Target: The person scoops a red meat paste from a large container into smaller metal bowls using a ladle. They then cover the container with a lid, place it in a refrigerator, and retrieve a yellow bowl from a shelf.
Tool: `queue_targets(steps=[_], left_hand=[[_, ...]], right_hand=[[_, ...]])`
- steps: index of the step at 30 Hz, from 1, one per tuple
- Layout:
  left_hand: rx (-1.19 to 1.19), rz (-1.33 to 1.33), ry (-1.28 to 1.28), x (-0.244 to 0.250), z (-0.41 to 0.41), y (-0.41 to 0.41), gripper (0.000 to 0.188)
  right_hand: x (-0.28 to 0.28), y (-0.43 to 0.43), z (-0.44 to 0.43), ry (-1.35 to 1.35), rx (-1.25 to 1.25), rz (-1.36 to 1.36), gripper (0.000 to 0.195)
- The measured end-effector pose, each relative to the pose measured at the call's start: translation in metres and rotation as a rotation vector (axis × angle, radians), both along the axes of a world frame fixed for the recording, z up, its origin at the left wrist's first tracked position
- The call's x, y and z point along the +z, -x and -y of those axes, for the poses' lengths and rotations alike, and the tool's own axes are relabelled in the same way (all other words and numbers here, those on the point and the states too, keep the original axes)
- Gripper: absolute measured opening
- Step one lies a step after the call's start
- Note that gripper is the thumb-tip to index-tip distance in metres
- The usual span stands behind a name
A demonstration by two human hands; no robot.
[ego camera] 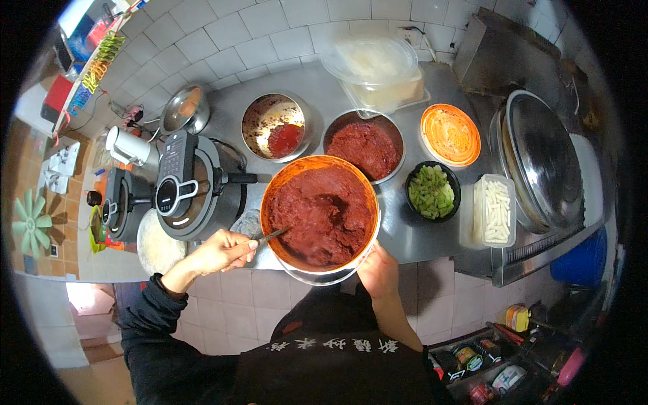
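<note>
A white plastic bucket (375,238) with an orange-stained inner wall is full of thick dark-red paste (309,202). My left hand (218,254) grips the handle of a metal utensil (275,235), whose far end is sunk in the paste and hidden. With my right hand (378,273) I hold the bucket by its near right side. The bucket's bail handle hangs at the front. Just beyond it stands a steel bowl (398,164) with more red paste (360,147). Further left, a second steel bowl (253,109) has red sauce at the bottom and smears on its wall.
Two cooking machines (174,195) stand left on the steel counter, near a bowl of white powder (161,243). To the right are an orange-smeared lid (450,134), a black bowl of chopped greens (431,191), a tub of white sticks (496,212) and a large domed lid (541,157).
</note>
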State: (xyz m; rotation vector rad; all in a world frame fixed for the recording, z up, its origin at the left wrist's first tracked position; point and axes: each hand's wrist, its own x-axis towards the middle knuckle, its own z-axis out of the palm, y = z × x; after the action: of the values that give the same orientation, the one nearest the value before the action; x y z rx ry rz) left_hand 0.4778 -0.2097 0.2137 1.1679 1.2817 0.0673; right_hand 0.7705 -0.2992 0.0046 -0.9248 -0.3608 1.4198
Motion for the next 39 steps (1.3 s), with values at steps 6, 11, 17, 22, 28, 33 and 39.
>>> queue_targets(steps=[6, 11, 17, 22, 28, 33, 39], left_hand=[[0.267, 0.000, -0.086, 0.019, 0.001, 0.009, 0.037], [0.185, -0.037, -0.878, -0.032, -0.046, 0.035, 0.028], [-0.334, -1.082, -1.398, -0.126, -0.129, 0.024, 0.019], [-0.377, -1.089, -1.346, -0.117, -0.142, 0.018, 0.018], [-0.260, -0.917, -1.289, -0.090, -0.130, 0.031, 0.010], [-0.202, -0.544, -1.239, -0.010, -0.049, -0.007, 0.013], [-0.692, -0.417, -1.201, 0.013, 0.005, -0.057, 0.033]], right_hand=[[0.006, 0.000, 0.001, -0.160, 0.025, 0.595, 0.026], [0.028, -0.005, -0.004, -0.032, 0.081, -0.488, 0.039], [0.023, -0.009, 0.000, -0.030, 0.034, -0.820, 0.043], [0.020, -0.008, 0.002, -0.016, 0.019, -0.838, 0.040], [0.024, -0.007, -0.001, -0.036, 0.003, -0.803, 0.041], [0.010, -0.011, 0.002, -0.098, 0.090, -0.754, 0.047], [-0.010, -0.001, 0.005, -0.070, 0.026, -0.154, 0.036]])
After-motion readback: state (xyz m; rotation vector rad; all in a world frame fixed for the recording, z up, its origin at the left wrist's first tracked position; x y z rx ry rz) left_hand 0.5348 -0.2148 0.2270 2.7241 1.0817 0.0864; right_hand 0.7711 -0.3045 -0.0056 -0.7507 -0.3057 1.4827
